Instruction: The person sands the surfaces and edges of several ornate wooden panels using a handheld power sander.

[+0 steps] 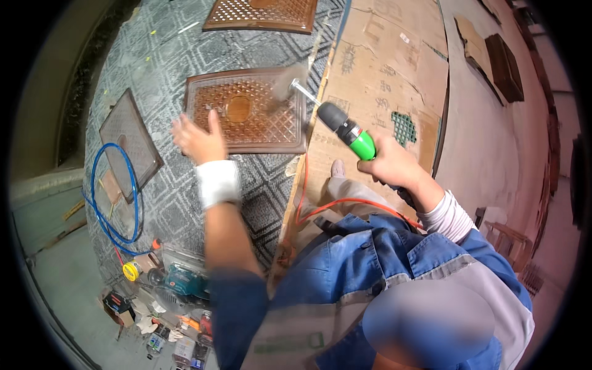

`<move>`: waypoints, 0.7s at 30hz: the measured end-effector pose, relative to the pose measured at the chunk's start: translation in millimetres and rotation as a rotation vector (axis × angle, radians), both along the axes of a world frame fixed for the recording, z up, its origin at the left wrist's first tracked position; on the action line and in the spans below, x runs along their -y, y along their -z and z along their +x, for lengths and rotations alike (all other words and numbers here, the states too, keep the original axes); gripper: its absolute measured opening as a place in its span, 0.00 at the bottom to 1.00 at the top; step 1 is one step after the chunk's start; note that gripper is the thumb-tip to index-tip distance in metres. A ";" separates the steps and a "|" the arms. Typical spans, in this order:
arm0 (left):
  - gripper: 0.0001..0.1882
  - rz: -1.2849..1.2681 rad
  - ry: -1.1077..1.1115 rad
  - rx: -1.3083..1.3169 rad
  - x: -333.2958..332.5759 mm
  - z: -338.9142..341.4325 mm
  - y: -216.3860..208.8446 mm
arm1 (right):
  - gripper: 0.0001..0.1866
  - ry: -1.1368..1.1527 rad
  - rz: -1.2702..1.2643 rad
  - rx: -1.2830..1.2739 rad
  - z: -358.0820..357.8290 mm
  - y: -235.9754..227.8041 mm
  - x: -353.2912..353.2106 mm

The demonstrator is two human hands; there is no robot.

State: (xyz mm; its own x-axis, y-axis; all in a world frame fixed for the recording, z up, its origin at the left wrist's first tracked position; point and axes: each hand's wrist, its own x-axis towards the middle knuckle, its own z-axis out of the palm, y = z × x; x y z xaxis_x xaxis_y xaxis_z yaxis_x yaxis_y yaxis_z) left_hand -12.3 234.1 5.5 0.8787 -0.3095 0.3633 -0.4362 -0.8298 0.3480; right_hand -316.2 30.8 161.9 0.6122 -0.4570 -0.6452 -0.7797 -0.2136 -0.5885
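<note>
My right hand (394, 161) is wrapped around a green and black power drill (346, 127), which points toward the upper left. From its chuck runs a thin metal rod with a round attachment (285, 85), blurred as if spinning, over the right part of a brown panel (259, 131). That panel has a raised lattice pattern and a plain oval in its middle. My left hand (200, 140), slightly blurred, is over the panel's lower left corner with fingers spread and nothing in it. Whether it touches the panel I cannot tell.
Flattened cardboard (385, 55) lies right of the grey patterned cloth (179, 203). Another brown panel (259, 16) is at the far edge, a greyish one (131, 139) at left beside a blue hose (137, 206). An orange cable (345, 201) crosses my legs; a teal power tool (185, 280) and bottles (183, 350) stand lower left.
</note>
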 end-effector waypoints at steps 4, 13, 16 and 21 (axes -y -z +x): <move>0.43 0.119 -0.069 -0.105 -35.2 -7.7 19.8 | 0.20 -0.056 -0.089 0.016 -14.0 17.4 -21.0; 0.48 0.069 -0.455 -0.668 -77.4 -103.2 -23.8 | 0.20 -0.096 -0.208 0.027 -38.7 39.0 -39.9; 0.39 -0.217 -0.360 -0.988 -97.4 -87.1 -27.4 | 0.23 -0.112 -0.281 -0.069 -42.4 42.3 -51.4; 0.31 -0.287 -0.239 -1.332 -113.2 -48.6 -29.3 | 0.22 -0.326 -0.196 -0.128 -40.8 43.4 -89.9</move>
